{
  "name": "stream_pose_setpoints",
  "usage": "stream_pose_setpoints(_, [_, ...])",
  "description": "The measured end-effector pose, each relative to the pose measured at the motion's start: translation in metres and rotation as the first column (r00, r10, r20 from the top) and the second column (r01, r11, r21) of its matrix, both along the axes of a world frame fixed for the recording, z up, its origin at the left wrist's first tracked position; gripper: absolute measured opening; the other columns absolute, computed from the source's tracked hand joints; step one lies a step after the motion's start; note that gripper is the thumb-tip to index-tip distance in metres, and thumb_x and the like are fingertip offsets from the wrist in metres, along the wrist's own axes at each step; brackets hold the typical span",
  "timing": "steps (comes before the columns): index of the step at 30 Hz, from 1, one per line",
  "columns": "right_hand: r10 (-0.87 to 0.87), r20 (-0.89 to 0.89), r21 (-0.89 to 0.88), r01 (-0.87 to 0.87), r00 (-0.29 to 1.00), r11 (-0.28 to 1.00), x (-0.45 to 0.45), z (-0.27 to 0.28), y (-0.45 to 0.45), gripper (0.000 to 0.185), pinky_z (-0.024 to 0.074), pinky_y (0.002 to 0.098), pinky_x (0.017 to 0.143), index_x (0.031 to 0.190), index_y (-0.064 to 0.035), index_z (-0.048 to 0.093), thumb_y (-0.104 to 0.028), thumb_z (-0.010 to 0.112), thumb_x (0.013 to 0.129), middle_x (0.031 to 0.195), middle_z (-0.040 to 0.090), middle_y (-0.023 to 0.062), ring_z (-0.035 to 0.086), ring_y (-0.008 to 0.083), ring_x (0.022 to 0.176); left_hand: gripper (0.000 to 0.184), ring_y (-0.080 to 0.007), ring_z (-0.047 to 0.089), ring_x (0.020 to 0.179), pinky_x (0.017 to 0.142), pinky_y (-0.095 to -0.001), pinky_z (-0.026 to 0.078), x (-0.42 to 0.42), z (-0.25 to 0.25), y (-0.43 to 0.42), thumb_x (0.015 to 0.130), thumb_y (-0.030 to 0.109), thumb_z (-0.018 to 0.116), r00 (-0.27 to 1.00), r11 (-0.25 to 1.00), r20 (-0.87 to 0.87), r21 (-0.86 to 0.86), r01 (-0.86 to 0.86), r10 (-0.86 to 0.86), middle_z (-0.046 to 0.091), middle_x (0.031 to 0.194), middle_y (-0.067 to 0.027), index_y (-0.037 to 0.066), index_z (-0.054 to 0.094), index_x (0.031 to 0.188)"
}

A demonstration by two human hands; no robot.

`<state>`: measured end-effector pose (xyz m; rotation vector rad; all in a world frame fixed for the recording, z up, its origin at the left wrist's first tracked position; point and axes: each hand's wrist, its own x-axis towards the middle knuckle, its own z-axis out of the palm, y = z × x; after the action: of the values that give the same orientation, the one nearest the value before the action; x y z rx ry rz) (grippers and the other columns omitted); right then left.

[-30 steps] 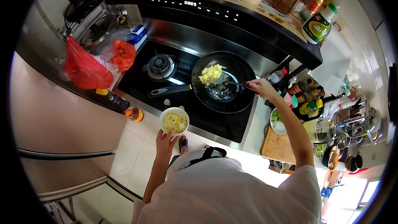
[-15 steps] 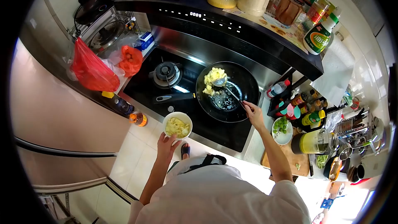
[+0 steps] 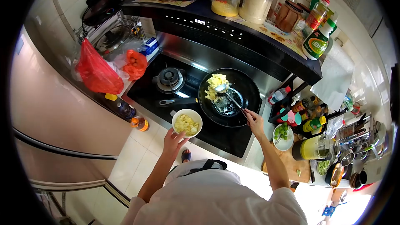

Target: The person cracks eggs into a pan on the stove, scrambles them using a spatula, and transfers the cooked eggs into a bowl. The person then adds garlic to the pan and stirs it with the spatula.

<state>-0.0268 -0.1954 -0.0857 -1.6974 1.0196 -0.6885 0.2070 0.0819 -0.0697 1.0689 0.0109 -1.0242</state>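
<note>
One left hand (image 3: 172, 143) at the white bowl (image 3: 186, 111), one right hand (image 3: 254, 121) on the metal spoon (image 3: 222, 88)

The right hand, just right of the middle of the frame, is closed around the end of the spoon's handle. The head of this spoon is at the lower right edge of some yellow food (image 3: 217, 80), which lies in the upper left part of the black pan (image 3: 246, 88). The pan sits on the stove (image 3: 143, 87), in the centre of the frame, and its handle points to the left.

The left hand, lower and more to the left, pinches the near rim of the bowl. More yellow food (image 3: 186, 125) is inside this bowl, which appears in front of the stove's near edge.

At right of centre, on the worktop (image 3: 254, 156), stand a plate (image 3: 284, 145) with green pieces and, near it, a jug (image 3: 312, 147) of yellowish content. At upper left hangs a red bag (image 3: 100, 73).
</note>
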Motion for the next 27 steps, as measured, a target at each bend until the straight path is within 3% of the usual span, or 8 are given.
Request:
stream_pose_setpoints(4, [-0.013,0.014,-0.066,0.014,1.000,0.998,-0.018,0.024,0.017,0.026,0.0350,0.0213,0.048,0.115,-0.0023,0.065,-0.013,0.056,0.092,0.063,0.053,-0.0011,0.047,0.0050,0.055,0.046,-0.0195,0.061,0.100,0.087,-0.0357,0.055,0.005,0.006,-0.025,0.083,0.003,0.067,0.999,0.999,0.044,-0.032,0.030,-0.028,0.059,0.106,-0.0093,0.004,0.044,0.123])
stream_pose_setpoints(10, [-0.035,-0.079,-0.238,0.015,0.996,0.971,-0.050,0.113,0.074,0.027,0.0363,0.0212,0.049,0.116,-0.0014,0.063,-0.011,0.057,0.091,0.063,0.053,0.0005,0.046,0.0059,0.054,0.052,-0.0184,0.061,0.098,0.086,-0.0343,0.054,0.010,0.008,-0.085,0.080,0.005,0.072,0.997,0.999,0.080,-0.052,0.017,-0.012,0.058,0.107,-0.0088,0.003,0.043,0.123])
stream_pose_setpoints(12, [-0.033,-0.118,-0.302,-0.004,0.992,0.953,-0.057,0.140,0.091,0.026,0.0397,0.0242,0.051,0.114,-0.0009,0.064,-0.007,0.058,0.089,0.066,0.059,0.0055,0.048,0.0071,0.055,0.057,-0.0180,0.060,0.098,0.083,-0.0338,0.056,0.008,0.009,-0.106,0.077,0.006,0.075,0.998,0.997,0.060,-0.069,0.016,-0.012,0.057,0.106,-0.0089,0.003,0.042,0.124])
stream_pose_setpoints(14, [-0.029,-0.133,-0.433,-0.032,0.991,0.901,-0.059,0.158,0.106,0.026,0.0411,0.0261,0.052,0.112,-0.0012,0.065,-0.004,0.060,0.087,0.069,0.062,0.0097,0.050,0.0088,0.055,0.059,-0.0177,0.060,0.097,0.082,-0.0334,0.056,0.003,0.011,-0.122,0.076,0.007,0.077,0.998,0.996,0.060,-0.087,0.031,-0.026,0.057,0.106,-0.0090,0.003,0.042,0.124])
stream_pose_setpoints(15, [-0.034,-0.146,-0.501,-0.045,0.989,0.864,-0.063,0.155,0.109,0.028,0.0429,0.0299,0.051,0.111,-0.0041,0.066,-0.002,0.063,0.084,0.068,0.061,0.0131,0.052,0.0149,0.052,0.061,-0.0178,0.060,0.097,0.080,-0.0327,0.057,0.001,0.011,-0.130,0.075,0.008,0.078,0.998,0.995,0.057,-0.093,0.034,-0.029,0.057,0.106,-0.0092,0.004,0.043,0.124])
stream_pose_setpoints(19, [-0.123,-0.408,-0.677,-0.209,0.904,0.706,-0.068,0.167,0.122,0.032,0.0427,0.0345,0.046,0.113,-0.0124,0.067,-0.009,0.069,0.081,0.059,0.049,0.0075,0.053,0.0222,0.051,0.057,-0.0186,0.060,0.099,0.084,-0.0359,0.056,-0.006,0.011,-0.145,0.077,0.007,0.076,0.994,0.993,0.069,-0.081,0.089,-0.083,0.057,0.106,-0.0091,0.004,0.043,0.123])
stream_pose_setpoints(21, [-0.163,-0.472,-0.734,-0.285,0.866,0.616,-0.069,0.172,0.124,0.033,0.0412,0.0332,0.045,0.113,-0.0125,0.067,-0.009,0.069,0.080,0.061,0.049,0.0075,0.052,0.0220,0.049,0.049,-0.0201,0.060,0.101,0.090,-0.0403,0.053,-0.008,0.011,-0.148,0.081,0.006,0.072,0.991,0.991,0.076,-0.069,0.114,-0.109,0.058,0.106,-0.0093,0.004,0.043,0.120])
stream_pose_setpoints(27, [-0.258,-0.586,-0.780,-0.450,0.768,0.434,-0.074,0.191,0.130,0.039,0.0397,0.0318,0.043,0.115,-0.0152,0.065,-0.011,0.071,0.076,0.064,0.044,0.0040,0.050,0.0183,0.052,0.051,-0.0205,0.060,0.102,0.091,-0.0409,0.053,-0.015,0.009,-0.149,0.080,0.006,0.073,0.991,0.989,0.022,-0.061,0.134,-0.133,0.058,0.107,-0.0093,0.004,0.043,0.120])
